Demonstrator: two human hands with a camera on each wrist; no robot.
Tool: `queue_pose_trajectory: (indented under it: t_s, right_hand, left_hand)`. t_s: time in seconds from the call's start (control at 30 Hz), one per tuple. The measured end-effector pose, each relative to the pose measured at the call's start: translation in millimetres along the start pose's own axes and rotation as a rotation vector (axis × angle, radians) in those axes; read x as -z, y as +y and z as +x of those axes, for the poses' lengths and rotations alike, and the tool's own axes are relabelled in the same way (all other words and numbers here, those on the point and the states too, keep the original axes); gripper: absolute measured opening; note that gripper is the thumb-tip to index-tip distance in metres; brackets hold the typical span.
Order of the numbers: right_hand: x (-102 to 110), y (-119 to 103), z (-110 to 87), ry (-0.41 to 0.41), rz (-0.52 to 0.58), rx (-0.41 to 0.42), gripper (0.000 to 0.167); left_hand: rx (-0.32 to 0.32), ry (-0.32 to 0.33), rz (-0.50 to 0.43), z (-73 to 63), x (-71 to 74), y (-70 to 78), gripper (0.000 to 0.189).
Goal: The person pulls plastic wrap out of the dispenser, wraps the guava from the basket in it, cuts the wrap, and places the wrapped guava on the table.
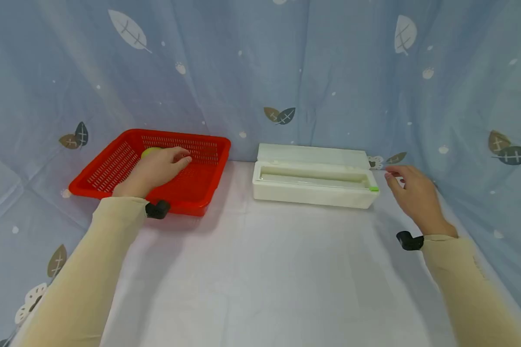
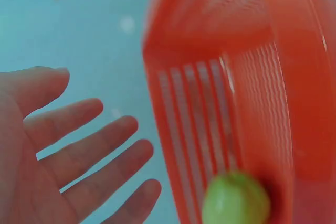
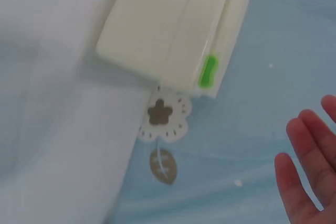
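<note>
My left hand (image 1: pixel 154 168) hovers over the red plastic basket (image 1: pixel 219 166), its fingers spread and relaxed with nothing in them. A round green fruit, apple-like (image 2: pixel 236 200), lies in the basket; in the head view my hand partly covers it. To the right stands a long white box, like a cling film dispenser (image 1: pixel 310 195), with its lid (image 1: pixel 312 154) raised at the back. A green tab (image 1: pixel 374 189) sits at its right front corner. Just right of the box, my right hand (image 1: pixel 414 193) is held in the air, fingers loosely bent and holding nothing.
A white cloth (image 1: pixel 260 270) covers the tabletop. Behind it hangs a blue curtain (image 1: pixel 226 62) printed with leaves and paw marks. Each wrist carries a small black camera (image 1: pixel 157 210).
</note>
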State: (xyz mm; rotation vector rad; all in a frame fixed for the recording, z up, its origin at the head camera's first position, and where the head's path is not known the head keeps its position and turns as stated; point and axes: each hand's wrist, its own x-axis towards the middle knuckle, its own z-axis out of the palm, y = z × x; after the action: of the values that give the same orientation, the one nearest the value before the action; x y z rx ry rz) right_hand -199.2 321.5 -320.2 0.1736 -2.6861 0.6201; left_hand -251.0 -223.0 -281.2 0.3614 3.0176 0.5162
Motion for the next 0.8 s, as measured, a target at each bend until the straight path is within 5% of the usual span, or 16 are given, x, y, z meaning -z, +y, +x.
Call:
queue_pose_trajectory:
  t_s: [0.3,0.47,0.8]
  right_hand:
    - [-26,5,-0.9,0.121,0.119,-0.062,0.033]
    - [-38,9,-0.4,0.116,0.13,-0.121,0.034]
    - [-53,10,8.7,0.073,0.086,-0.136,0.035]
  left_hand:
    - [-0.111,0.068,-0.152,11.9,-34.7,58.1,0.04]
    - [-0.169,0.092,-0.193,21.8,-50.4,87.8,0.035]
    - [-0.197,0.135,-0.4,47.6,-92.7,110.3,0.031]
